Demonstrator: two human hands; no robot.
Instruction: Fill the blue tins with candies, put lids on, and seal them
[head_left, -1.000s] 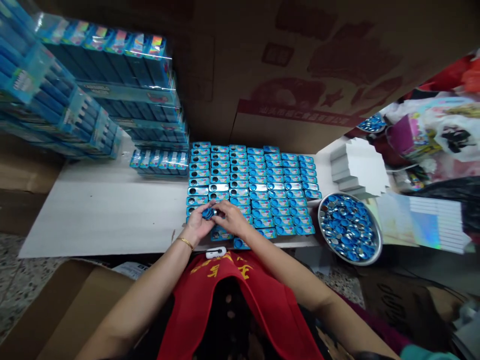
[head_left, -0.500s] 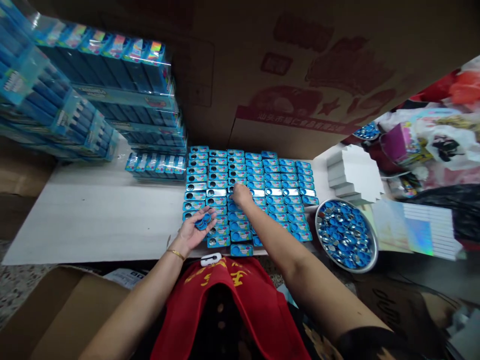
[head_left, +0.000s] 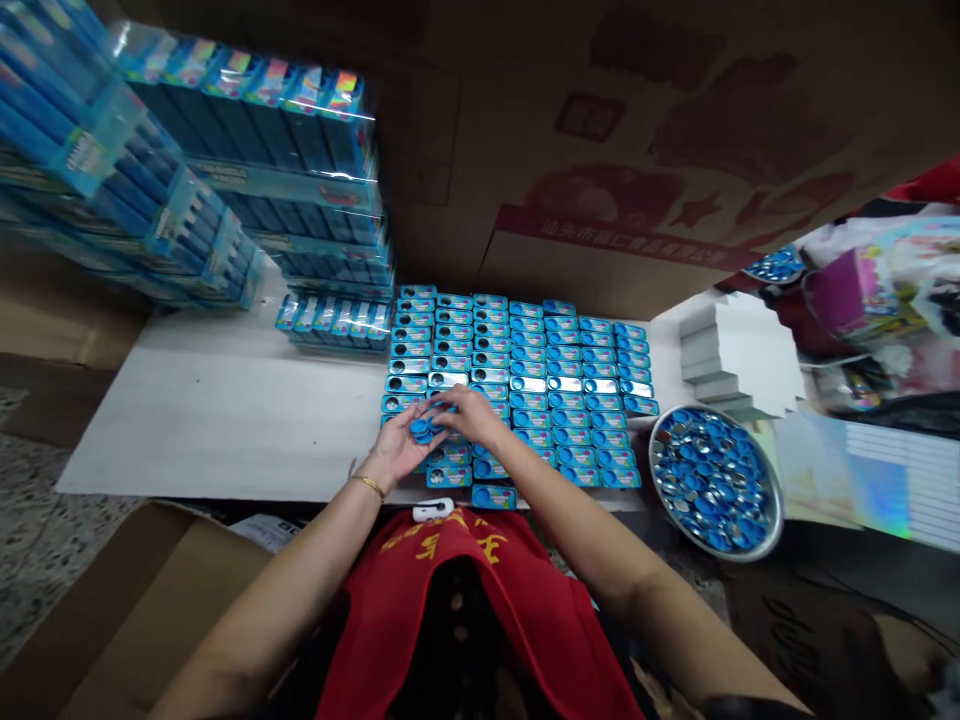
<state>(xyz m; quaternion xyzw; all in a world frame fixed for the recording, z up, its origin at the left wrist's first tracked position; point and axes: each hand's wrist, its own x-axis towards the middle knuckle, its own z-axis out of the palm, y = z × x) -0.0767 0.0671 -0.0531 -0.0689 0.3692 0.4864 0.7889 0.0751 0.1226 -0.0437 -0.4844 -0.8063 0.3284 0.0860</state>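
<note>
Hands [head_left: 396, 447] around round blue discs [head_left: 421, 431]

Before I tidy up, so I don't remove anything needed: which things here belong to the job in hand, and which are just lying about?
Likely part of the job:
blue discs in the left hand
small blue cases laid in rows
metal bowl of blue-and-silver discs

Apparently just lying about:
magenta box
iridescent sheet
cardboard box

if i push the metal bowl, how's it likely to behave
The bowl has a shiny, metallic rim, so it is probably stiff. The many loose discs in it likely add weight. With no lid over them, a sharp push or tilt could spill some.
</note>
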